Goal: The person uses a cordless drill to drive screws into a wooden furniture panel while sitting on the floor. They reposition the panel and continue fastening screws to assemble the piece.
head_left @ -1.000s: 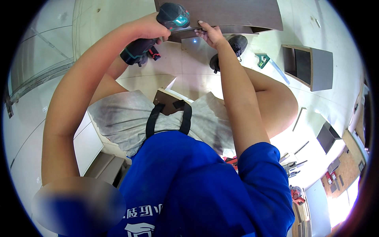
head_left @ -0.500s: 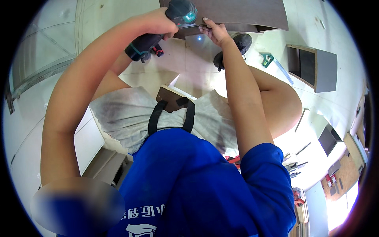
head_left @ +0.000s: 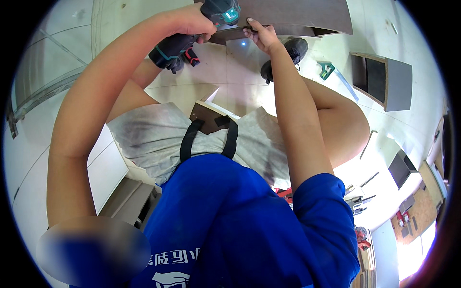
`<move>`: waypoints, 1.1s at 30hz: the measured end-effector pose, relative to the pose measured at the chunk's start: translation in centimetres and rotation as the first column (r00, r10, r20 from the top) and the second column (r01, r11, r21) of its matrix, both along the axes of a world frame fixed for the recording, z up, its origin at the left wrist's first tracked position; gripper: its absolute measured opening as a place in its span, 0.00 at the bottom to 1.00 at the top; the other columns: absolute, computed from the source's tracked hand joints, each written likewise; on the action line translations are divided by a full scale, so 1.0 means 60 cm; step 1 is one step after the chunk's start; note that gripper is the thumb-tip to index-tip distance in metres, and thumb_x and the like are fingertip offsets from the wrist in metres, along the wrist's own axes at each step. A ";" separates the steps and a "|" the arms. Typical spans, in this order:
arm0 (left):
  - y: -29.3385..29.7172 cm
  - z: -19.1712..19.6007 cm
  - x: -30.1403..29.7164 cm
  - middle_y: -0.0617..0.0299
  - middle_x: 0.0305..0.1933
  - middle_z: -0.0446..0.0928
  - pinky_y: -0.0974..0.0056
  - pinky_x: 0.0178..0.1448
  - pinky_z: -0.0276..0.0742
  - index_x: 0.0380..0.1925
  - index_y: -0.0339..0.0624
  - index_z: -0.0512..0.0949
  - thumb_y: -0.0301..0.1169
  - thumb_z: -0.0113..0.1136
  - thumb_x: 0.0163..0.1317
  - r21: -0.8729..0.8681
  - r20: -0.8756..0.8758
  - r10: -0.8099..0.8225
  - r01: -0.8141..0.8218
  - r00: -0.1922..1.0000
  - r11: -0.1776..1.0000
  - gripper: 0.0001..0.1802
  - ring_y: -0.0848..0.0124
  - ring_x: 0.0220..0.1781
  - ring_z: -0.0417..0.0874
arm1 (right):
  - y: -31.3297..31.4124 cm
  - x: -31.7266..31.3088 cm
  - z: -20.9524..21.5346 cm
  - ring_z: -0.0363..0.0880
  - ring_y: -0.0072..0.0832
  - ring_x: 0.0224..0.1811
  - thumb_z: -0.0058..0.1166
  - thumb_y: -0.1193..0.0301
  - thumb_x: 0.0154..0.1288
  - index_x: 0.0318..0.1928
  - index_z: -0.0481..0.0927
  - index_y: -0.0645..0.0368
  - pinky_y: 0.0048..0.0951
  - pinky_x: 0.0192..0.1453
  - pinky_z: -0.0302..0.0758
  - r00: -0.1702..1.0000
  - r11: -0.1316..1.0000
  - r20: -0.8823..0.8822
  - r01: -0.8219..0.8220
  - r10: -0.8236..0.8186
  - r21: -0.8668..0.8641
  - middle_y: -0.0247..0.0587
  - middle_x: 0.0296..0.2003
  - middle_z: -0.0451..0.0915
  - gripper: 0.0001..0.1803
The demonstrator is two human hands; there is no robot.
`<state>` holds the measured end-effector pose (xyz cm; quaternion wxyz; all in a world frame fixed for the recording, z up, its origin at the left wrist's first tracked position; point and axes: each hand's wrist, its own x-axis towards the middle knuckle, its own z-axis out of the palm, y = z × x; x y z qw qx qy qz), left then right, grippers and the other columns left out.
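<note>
My left hand [head_left: 189,21] grips the handle of a teal and black cordless drill [head_left: 194,33], whose nose points at the near edge of a dark brown panel [head_left: 293,14] at the top of the view. My right hand [head_left: 259,36] pinches that panel's near edge right beside the drill's tip, fingers closed on the wood. A small spot of light from the drill shows on the floor just below the hands. Both forearms reach up and away from my blue shirt and grey shorts.
A black shoe [head_left: 288,53] rests on the pale floor under the panel. A green square tool [head_left: 329,69] lies to the right. A grey and brown box-shaped cabinet piece [head_left: 384,79] stands at the right. White boards [head_left: 108,168] sit at the lower left.
Both hands with the drill and the panel edge have shifted slightly up in the view. The grips have not changed.
</note>
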<state>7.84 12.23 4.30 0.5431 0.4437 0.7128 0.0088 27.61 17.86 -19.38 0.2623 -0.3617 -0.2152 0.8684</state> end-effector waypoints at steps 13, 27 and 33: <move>0.003 -0.002 -0.002 0.59 0.21 0.80 0.63 0.28 0.77 0.22 0.37 0.79 0.25 0.64 0.45 -0.030 -0.056 -0.071 0.070 0.996 0.997 0.05 0.70 0.22 0.81 | 0.002 -0.002 0.004 0.82 0.34 0.38 0.66 0.70 0.65 0.47 0.77 0.67 0.33 0.43 0.84 1.000 1.000 -0.016 -0.008 0.009 0.016 0.46 0.40 0.81 0.17; -0.008 0.001 -0.009 0.58 0.22 0.80 0.62 0.28 0.77 0.26 0.36 0.79 0.25 0.63 0.47 0.010 -0.018 -0.058 0.058 0.998 0.998 0.06 0.69 0.23 0.81 | 0.003 -0.003 0.005 0.83 0.35 0.41 0.66 0.70 0.64 0.48 0.76 0.71 0.34 0.45 0.84 1.000 1.000 0.024 -0.012 0.012 -0.004 0.48 0.42 0.80 0.19; -0.007 0.001 0.004 0.58 0.21 0.79 0.62 0.28 0.76 0.25 0.35 0.80 0.25 0.62 0.47 0.078 -0.067 -0.145 0.150 0.987 0.986 0.05 0.68 0.22 0.80 | 0.002 0.002 0.007 0.82 0.35 0.41 0.66 0.70 0.64 0.46 0.76 0.72 0.34 0.46 0.84 1.000 1.000 0.004 0.004 -0.004 0.013 0.48 0.42 0.80 0.18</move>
